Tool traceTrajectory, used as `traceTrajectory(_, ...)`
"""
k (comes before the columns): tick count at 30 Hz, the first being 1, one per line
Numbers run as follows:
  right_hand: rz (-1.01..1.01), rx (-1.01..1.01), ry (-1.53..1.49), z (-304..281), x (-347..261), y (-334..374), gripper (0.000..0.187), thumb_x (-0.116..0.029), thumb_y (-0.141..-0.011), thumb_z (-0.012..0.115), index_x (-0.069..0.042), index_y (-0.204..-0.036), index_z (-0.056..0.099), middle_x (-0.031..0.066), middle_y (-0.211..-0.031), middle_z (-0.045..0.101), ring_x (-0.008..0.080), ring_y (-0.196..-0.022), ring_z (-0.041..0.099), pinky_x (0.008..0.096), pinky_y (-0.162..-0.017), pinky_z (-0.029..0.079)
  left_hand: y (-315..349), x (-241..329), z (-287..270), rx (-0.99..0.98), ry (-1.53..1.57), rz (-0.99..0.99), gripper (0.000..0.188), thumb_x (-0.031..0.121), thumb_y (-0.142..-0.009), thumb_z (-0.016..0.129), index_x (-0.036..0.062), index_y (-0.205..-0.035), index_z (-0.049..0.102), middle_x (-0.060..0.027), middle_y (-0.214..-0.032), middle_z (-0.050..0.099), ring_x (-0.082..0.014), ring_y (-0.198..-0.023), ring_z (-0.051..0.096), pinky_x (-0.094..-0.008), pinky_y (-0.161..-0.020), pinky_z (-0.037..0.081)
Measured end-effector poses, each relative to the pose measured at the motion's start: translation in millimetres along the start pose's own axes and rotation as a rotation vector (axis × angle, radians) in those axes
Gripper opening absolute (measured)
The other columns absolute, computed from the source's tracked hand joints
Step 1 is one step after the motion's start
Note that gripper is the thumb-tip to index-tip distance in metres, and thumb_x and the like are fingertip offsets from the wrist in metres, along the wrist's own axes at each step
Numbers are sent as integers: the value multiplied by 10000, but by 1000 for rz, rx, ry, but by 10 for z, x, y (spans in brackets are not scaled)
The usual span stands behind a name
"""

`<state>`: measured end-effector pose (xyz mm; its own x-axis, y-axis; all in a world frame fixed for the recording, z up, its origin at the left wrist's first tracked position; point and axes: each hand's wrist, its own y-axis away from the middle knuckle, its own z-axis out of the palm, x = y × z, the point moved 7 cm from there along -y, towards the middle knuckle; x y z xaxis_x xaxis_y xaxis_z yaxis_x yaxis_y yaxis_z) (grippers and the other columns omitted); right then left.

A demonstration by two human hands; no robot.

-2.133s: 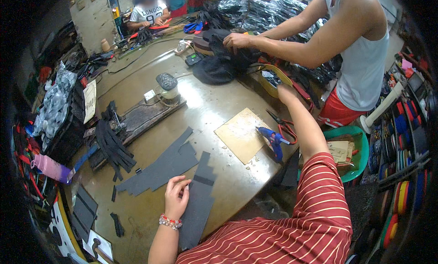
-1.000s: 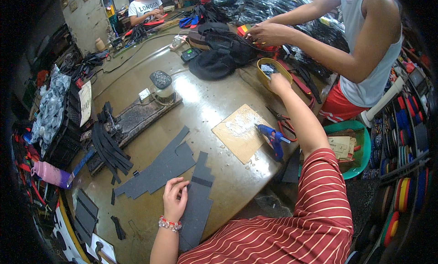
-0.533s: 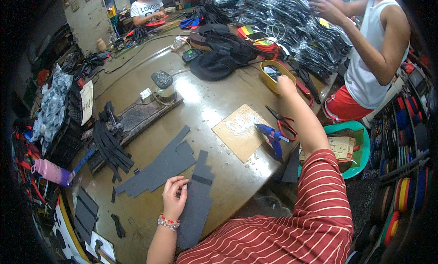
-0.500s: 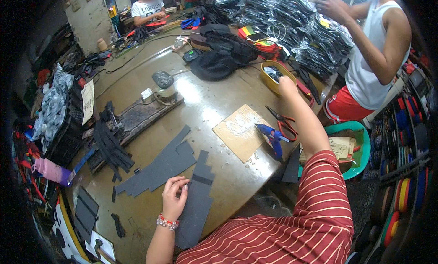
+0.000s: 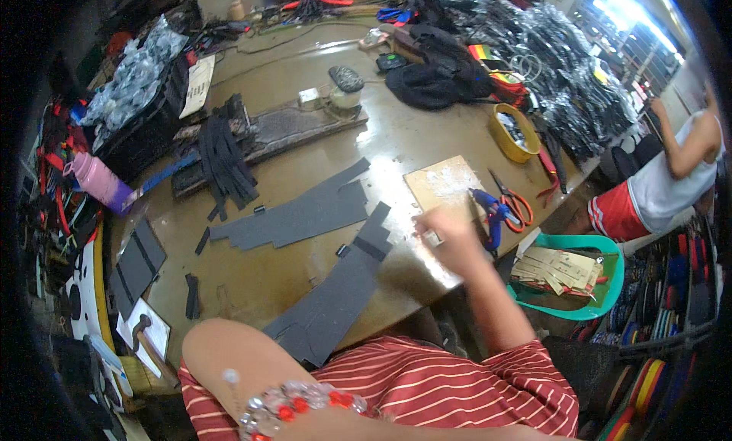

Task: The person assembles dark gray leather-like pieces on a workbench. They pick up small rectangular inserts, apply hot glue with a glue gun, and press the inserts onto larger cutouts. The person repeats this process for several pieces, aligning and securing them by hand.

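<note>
My right hand (image 5: 448, 241) is over the table beside the tan board (image 5: 442, 178), fingers curled in and blurred. Something small and pale shows at its fingertips, but I cannot make out what. My left arm crosses the lower edge close up, with a red and clear bead bracelet; only a bit of the left hand (image 5: 427, 432) shows and its fingers are hidden. In front of me lies a dark grey stepped sheet piece (image 5: 328, 304) with a black strip across it and a small dark clip (image 5: 342, 250) at its edge. A similar grey piece (image 5: 305, 212) lies behind it.
A blue glue gun (image 5: 492, 212) and red-handled pliers (image 5: 517, 208) lie right of the board. Beyond stands a yellow container (image 5: 515, 133) of small parts. A green basin (image 5: 610, 281) holds cardboard pieces. Black strips (image 5: 225, 162), a hammer (image 5: 149, 342) and a pink-purple bottle (image 5: 99, 183) are leftward.
My right hand has come back from the yellow container to near the board. My left hand has left the grey piece and risen close to the camera. The view has shifted.
</note>
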<state>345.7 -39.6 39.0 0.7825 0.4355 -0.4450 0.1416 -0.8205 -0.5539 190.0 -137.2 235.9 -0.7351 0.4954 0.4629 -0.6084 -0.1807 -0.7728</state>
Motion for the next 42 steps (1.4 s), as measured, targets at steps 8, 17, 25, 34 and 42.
traceTrajectory(8,20,-160,-232,993,-378,341,82,-100,-811,626,-55,-878,625,117,-818,607,300,-762,609,369,-683,505,320,-141,381,-85,66,-32,855,547,-916,422,-190,-1327,280,-343,-1302,424,-370,-1209,478,-380,-994,414)
traceTrajectory(17,6,93,-110,994,-155,341,99,-33,-774,642,-32,-868,612,121,-868,596,303,-814,589,368,-704,492,687,-51,574,-75,-50,99,1049,714,-840,294,-241,-1272,299,-393,-1326,346,-405,-1249,419,-402,-1048,349)
traceTrajectory(25,184,51,-220,1046,-37,342,96,-30,-777,634,-35,-872,624,117,-884,598,302,-861,581,367,-768,477,1317,-146,362,-352,-392,-18,929,709,-835,336,-29,-1398,289,-219,-1370,426,-308,-1134,560,-330,-865,509)
traceTrajectory(34,122,-13,102,943,-90,353,170,-78,-764,665,-41,-927,635,123,-985,587,307,-912,543,390,-816,448,2548,-88,-1198,413,-2095,-1021,606,345,-818,652,93,-1324,431,-154,-1342,438,-336,-1265,389,-475,-1039,334)
traceTrajectory(42,115,-120,-12,943,-121,470,169,-68,-760,667,-42,-922,631,116,-963,573,300,-889,538,386,-785,455,2897,288,-1469,309,-2032,-1116,496,316,-815,642,110,-1249,518,-91,-1329,462,-297,-1232,422,-471,-1004,362)
